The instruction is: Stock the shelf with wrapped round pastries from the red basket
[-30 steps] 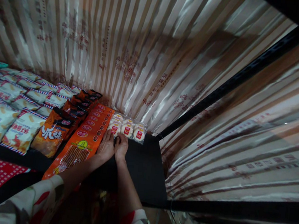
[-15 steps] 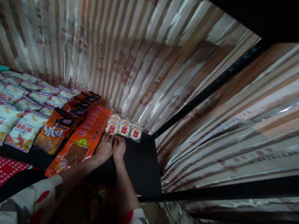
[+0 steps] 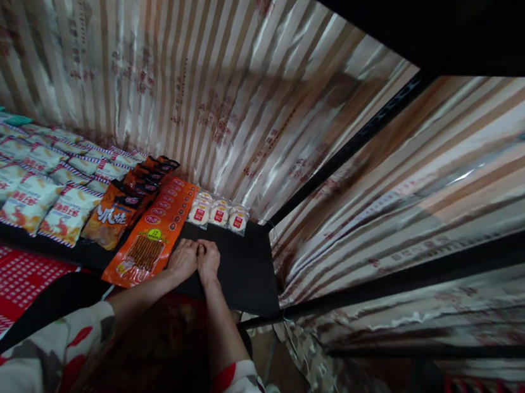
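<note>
My left hand [image 3: 183, 258] and my right hand [image 3: 208, 260] are side by side above a black shelf [image 3: 244, 271], with their fingertips close together. The fingers of both are bent and drawn in; whether anything small is between them is hidden. Just beyond my hands stands a short row of clear packets of round white crackers [image 3: 199, 213] with red labels, apart from my fingers. A large orange bag of brown snack sticks [image 3: 145, 252] lies flat to the left, its edge close to my left hand.
Left of the orange bag are brown-orange snack bags [image 3: 110, 219] and several rows of white snack bags [image 3: 69, 214]. A red basket [image 3: 8, 280] is below the shelf at left. Striped plastic sheeting [image 3: 163, 69] hangs behind, and a black metal post [image 3: 349, 150] rises at right.
My hands have drawn back from the white cracker packets, leaving a strip of black shelf between. The view has shifted, showing more of the red basket.
</note>
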The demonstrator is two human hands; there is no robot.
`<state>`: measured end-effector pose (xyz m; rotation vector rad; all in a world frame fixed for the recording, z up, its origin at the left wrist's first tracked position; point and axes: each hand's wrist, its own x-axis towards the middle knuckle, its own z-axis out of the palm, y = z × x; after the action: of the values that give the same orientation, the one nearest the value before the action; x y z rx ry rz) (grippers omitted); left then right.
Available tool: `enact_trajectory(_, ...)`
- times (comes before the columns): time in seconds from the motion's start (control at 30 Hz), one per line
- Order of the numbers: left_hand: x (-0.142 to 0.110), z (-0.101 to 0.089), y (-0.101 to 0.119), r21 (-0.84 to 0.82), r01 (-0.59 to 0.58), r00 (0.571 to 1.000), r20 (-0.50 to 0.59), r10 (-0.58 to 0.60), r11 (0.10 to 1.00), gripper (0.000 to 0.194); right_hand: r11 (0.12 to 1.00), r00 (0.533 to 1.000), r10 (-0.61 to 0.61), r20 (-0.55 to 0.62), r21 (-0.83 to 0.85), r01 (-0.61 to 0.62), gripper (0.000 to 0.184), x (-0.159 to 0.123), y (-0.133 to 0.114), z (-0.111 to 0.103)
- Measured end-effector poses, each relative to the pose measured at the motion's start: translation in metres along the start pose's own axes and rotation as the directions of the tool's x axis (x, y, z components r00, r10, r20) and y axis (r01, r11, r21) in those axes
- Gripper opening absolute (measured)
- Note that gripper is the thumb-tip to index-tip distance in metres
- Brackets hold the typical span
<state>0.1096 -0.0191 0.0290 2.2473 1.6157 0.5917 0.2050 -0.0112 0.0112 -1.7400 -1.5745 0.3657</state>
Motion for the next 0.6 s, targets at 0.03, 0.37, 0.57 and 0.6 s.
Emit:
enact_trajectory(0.03, -0.004, -0.001, 0.001, 0.006, -0.003, 1.000, 0.003, 0.003, 1.000, 0.032, 1.000, 1.000, -0.004, 0.001, 0.001, 0.004, 0.029, -0.004, -0.001, -0.001)
enact_trajectory(0.37, -0.046, -0.002, 0.003, 0.016, -0.020, 1.000, 0.007, 0.020, 1.000, 0.032, 1.000, 1.000, 0.005, -0.001, -0.001, -0.005, 0.028, -0.047, -0.007, -0.007)
enact_trajectory(0.57, -0.072, -0.004, 0.007, 0.020, -0.027, 1.000, -0.004, 0.027, 0.999, 0.032, 1.000, 1.000, -0.015, 0.019, -0.004, 0.015, 0.029, -0.071, -0.011, -0.013)
enact_trajectory(0.6, -0.076, -0.004, 0.007, 0.014, -0.023, 1.000, -0.004, 0.023, 1.000, 0.031, 1.000, 1.000, -0.014, 0.024, -0.002, 0.014, 0.029, -0.075, -0.013, -0.014)
